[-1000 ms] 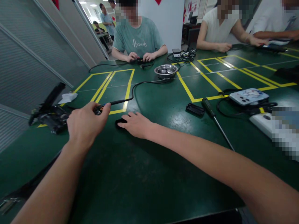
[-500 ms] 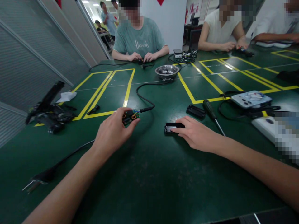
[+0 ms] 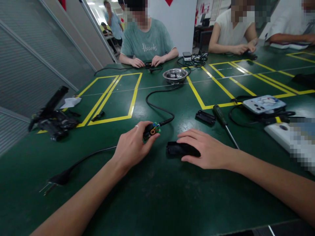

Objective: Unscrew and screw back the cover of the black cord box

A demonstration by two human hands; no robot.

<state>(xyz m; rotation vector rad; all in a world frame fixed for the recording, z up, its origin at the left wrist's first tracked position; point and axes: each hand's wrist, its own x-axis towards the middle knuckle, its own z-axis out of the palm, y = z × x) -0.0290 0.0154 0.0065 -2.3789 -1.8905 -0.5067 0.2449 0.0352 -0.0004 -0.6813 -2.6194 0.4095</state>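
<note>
My left hand [image 3: 130,141] pinches a small circuit board [image 3: 157,127] with a copper coil and blue and green wires, held over the table. A black cord [image 3: 159,109] runs from its far end, and another leads left to a two-pin plug [image 3: 60,178]. To the right, my right hand [image 3: 205,149] grips a black plastic case half [image 3: 180,149] between thumb and fingers, low at the table. Its smooth outer side faces up, so the inside is hidden. A second black case half [image 3: 205,117] lies hollow side up beyond my right hand, beside a screwdriver [image 3: 220,115].
A metal bowl [image 3: 175,76] with small parts stands farther back. Black plastic pieces [image 3: 57,119] are heaped at left. A phone [image 3: 264,104] and a white device [image 3: 280,131] lie at right. Co-workers sit across the green table [image 3: 147,200], which has yellow tape lines.
My right hand has turned the case half from hollow side up to outer side up and drawn it nearer. My left hand has moved right with the circuit board, dragging the cord and plug along.
</note>
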